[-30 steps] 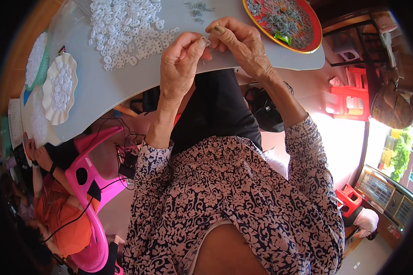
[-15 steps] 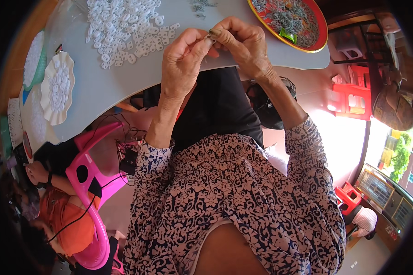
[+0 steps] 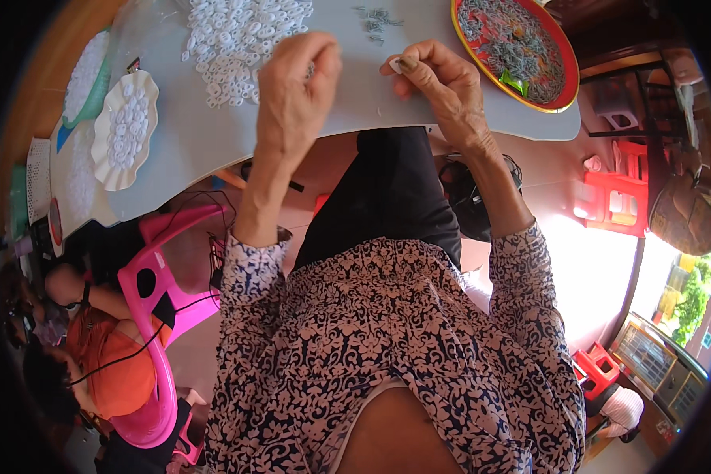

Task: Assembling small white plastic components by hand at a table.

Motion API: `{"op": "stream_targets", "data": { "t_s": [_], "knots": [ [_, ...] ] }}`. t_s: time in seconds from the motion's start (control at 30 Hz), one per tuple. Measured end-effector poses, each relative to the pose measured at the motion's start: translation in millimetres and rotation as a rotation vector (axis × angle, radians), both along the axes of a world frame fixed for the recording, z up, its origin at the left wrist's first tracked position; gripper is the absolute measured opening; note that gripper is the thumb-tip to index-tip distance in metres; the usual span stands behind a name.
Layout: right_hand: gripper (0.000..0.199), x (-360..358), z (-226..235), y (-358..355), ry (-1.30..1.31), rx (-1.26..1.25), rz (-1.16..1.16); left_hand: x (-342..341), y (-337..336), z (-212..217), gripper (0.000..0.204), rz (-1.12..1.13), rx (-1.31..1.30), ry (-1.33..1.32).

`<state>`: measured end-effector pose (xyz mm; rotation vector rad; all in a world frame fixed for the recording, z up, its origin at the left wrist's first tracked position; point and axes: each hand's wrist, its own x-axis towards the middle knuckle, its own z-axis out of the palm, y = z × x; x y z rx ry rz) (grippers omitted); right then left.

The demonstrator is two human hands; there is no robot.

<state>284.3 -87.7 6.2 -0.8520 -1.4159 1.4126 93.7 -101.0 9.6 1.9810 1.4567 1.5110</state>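
Two containers: red tray (image 3: 567,75) holds grey pieces (image 3: 513,47); scalloped plate (image 3: 103,150), white rings (image 3: 128,120).

Rings (image 3: 237,39) left — tray (image 3: 565,75) right

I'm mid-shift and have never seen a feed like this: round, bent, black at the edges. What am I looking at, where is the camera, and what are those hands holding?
There is no machine here. The one view comes from a wide fisheye camera worn on a person's head, looking down, so straight edges bend and the corners go black. The patterned sleeves rising from below are the person's own arms. The left hand reaches to a heap of small white rings on the grey table; whether it grips one is hidden. The right hand pinches a small pale piece between its fingertips. Also on the table: a red round tray of grey bits, a few loose grey bits, and a white scalloped dish of rings. Below left stands a pink plastic chair.
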Motion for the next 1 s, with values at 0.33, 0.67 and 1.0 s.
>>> {"op": "stream_targets", "data": {
  "t_s": [0.33,0.67,1.0],
  "knots": [
    [0.015,5,-11,4,-0.014,0.044,0.029,-34,42,-14,0.017,0.169,0.03,0.746],
    [0.015,3,-12,4,-0.071,0.147,-0.015,-32,50,-17,0.016,0.057,0.038,0.709],
    [0.018,2,-12,3,0.064,0.065,-0.024,-1,30,6,0.013,-0.335,-0.5,-0.279]
  ]
}}
